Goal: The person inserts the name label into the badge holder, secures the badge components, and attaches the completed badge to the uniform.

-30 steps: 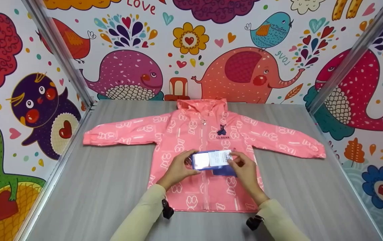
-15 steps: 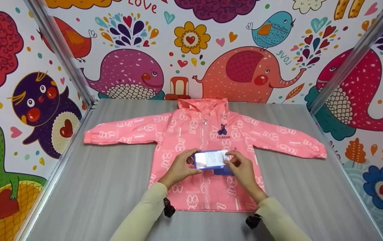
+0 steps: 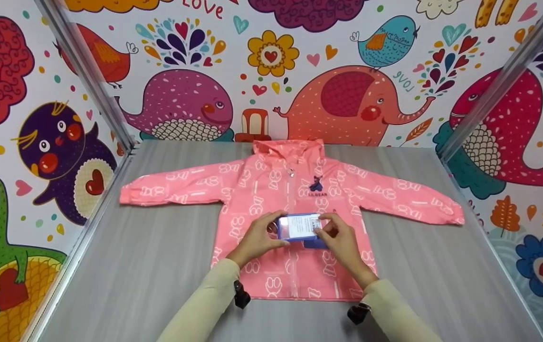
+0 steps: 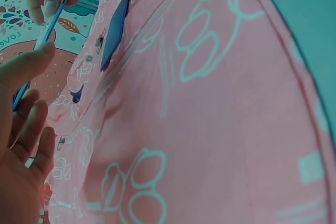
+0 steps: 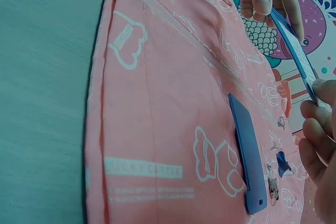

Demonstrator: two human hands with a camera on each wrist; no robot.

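Observation:
Above the front of a pink hooded jacket, my left hand grips the left end of a blue card holder. A white printed card lies in it, held tilted up. My right hand pinches the card's right end between thumb and finger. In the right wrist view the card lies along the blue holder, with the right fingertips at its lower end. Below the hands, a separate flat blue piece rests on the jacket, partly hidden in the head view.
The jacket is spread on a grey wood-grain table, sleeves out to both sides. Printed panels stand at the back and both sides, with metal posts at the corners. A small metal clip shows near the blue piece.
The card has slid left along the blue holder, its right end now closer to the holder. My right hand has moved slightly left with it; the left hand has barely moved.

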